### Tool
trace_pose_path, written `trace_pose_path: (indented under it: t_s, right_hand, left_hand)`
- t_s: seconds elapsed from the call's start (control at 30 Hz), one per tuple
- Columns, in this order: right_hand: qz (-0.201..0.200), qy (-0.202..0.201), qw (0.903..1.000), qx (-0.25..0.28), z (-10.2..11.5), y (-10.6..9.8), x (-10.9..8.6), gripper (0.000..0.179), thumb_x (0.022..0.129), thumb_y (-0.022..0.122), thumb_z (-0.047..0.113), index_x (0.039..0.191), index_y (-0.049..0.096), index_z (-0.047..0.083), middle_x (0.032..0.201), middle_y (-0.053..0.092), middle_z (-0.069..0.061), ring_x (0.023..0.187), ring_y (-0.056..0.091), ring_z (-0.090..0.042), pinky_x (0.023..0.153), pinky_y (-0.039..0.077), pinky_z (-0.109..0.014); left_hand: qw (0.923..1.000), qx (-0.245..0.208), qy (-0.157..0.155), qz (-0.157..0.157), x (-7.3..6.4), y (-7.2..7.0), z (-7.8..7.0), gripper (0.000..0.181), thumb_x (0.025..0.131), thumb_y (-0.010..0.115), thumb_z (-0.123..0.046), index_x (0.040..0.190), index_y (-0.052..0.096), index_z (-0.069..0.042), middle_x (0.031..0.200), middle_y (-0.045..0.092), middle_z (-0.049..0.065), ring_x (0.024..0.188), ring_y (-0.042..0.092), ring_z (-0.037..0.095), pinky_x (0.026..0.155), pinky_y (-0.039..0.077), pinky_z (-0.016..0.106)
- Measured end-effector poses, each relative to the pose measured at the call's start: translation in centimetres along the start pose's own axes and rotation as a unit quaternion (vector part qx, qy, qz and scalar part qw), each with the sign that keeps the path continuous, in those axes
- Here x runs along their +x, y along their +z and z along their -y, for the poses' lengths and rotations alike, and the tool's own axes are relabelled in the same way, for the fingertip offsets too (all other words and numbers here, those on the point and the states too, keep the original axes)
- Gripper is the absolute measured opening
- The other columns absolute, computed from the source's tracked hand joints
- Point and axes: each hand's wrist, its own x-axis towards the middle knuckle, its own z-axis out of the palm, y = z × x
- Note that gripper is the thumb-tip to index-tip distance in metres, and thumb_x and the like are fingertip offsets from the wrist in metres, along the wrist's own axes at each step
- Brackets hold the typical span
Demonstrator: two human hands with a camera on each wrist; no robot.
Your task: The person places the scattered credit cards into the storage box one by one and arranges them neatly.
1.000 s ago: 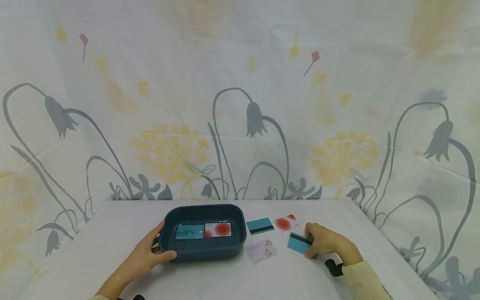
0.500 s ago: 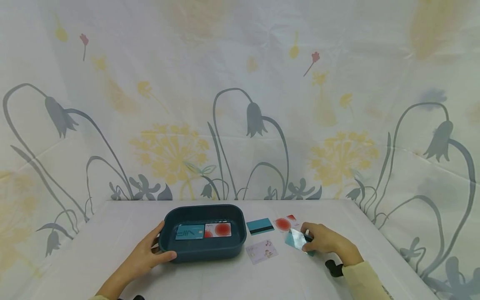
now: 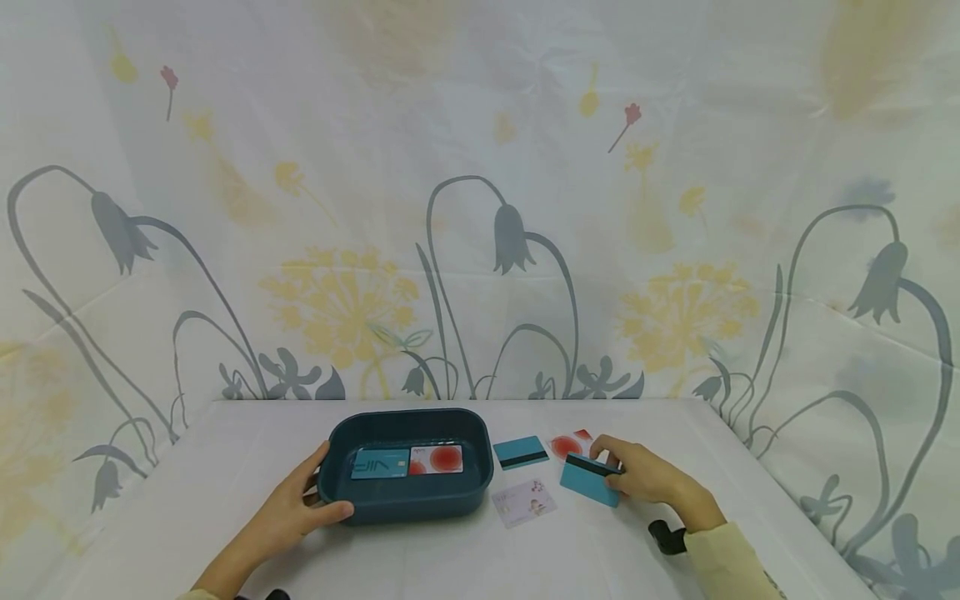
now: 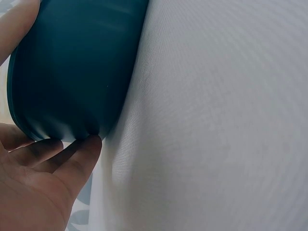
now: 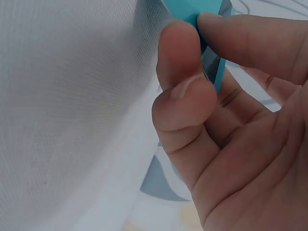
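Note:
At the left end of a dark teal plastic box (image 3: pixel 405 505), my left hand (image 3: pixel 288 510) grips it, thumb on the near side and fingers at the end wall. The left wrist view shows the fingertips (image 4: pixel 89 144) against that wall. Inside the box lie a blue card (image 3: pixel 378 464) and a red-and-white card (image 3: pixel 437 459), side by side. My right hand (image 3: pixel 651 477) pinches a blue magnetic stripe card (image 3: pixel 587 485) between thumb and fingers, its black stripe towards the top. In the right wrist view only part of this card (image 5: pixel 190 7) shows.
Between the box and my right hand, another blue striped card (image 3: pixel 521 452), a red-and-white card (image 3: pixel 566 447) and a pale pink card (image 3: pixel 524 503) lie on the white tablecloth (image 3: pixel 450 567). Behind the table hangs a flowered curtain (image 3: pixel 465 125).
The blue card in my right hand has come up off the table, tilting and shifting slightly left, towards the red-and-white card. My left hand and the box have stayed in place.

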Motion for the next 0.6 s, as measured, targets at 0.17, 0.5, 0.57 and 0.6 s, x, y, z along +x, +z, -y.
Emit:
trace_pose_path:
  t_s: [0.17, 0.5, 0.57, 0.6]
  right_hand:
    - [0.001, 0.002, 0.9998, 0.022, 0.35, -0.01, -0.03, 0.029, 0.088, 0.059, -0.003, 0.113, 0.052, 0.010, 0.083, 0.054, -0.004, 0.057, 0.055, -0.016, 0.052, 0.043, -0.025]
    - [-0.002, -0.014, 0.9993, 0.034, 0.01, -0.02, 0.03, 0.030, 0.090, 0.057, -0.004, 0.114, 0.051, 0.011, 0.084, 0.053, -0.003, 0.057, 0.055, -0.014, 0.050, 0.046, -0.025]
    - [0.001, -0.019, 0.9992, 0.035, -0.02, -0.02, 0.04, 0.030, 0.090, 0.056, -0.004, 0.115, 0.050, 0.011, 0.083, 0.054, -0.004, 0.057, 0.056, -0.014, 0.050, 0.046, -0.025]
    - [0.002, -0.021, 0.9991, 0.038, 0.03, -0.05, 0.03, 0.030, 0.090, 0.056, -0.004, 0.115, 0.050, 0.010, 0.083, 0.054, -0.004, 0.057, 0.056, -0.015, 0.051, 0.046, -0.025]
  left_hand:
    - [1.0000, 0.002, -0.001, -0.001, -0.03, 0.00, 0.09, 0.107, 0.078, 0.079, -0.036, 0.153, 0.011, -0.001, 0.153, 0.015, 0.030, 0.132, 0.033, 0.049, 0.097, 0.047, 0.042]
    - [1.0000, 0.000, 0.003, -0.003, 0.03, 0.01, 0.07, 0.106, 0.078, 0.079, -0.035, 0.153, 0.011, -0.001, 0.153, 0.015, 0.030, 0.132, 0.033, 0.048, 0.097, 0.047, 0.043]
    - [1.0000, 0.000, 0.004, -0.002, 0.05, 0.02, 0.09, 0.106, 0.079, 0.079, -0.035, 0.153, 0.011, -0.001, 0.153, 0.015, 0.030, 0.132, 0.033, 0.048, 0.097, 0.047, 0.042]
    - [1.0000, 0.000, 0.005, -0.001, 0.05, 0.02, 0.11, 0.106, 0.079, 0.079, -0.035, 0.153, 0.011, -0.001, 0.153, 0.015, 0.030, 0.132, 0.033, 0.048, 0.097, 0.047, 0.042]
